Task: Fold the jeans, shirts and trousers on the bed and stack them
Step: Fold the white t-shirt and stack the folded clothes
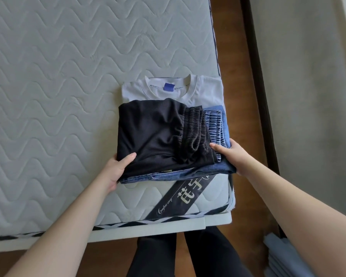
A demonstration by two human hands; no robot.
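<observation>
I stand at the corner of the bed (48, 80), its quilted mattress bare under the clothes. My left hand (116, 168) has its grip on the 8 o'clock corner of the pile, thumb on top of the folded black trousers (152, 134) and fingers tucked under the blue jeans (208, 170) below them. My right hand (231, 154) has its grip at the 4 o'clock side, thumb pressed on the elastic waistbands, fingers curled beneath the denim. The trousers lie on the jeans, both overlapping the near edge of the folded white shirt (168, 90), which sits at 12 o'clock with its collar facing away. At 6 o'clock, a dark mattress label (180, 196) runs diagonally.
</observation>
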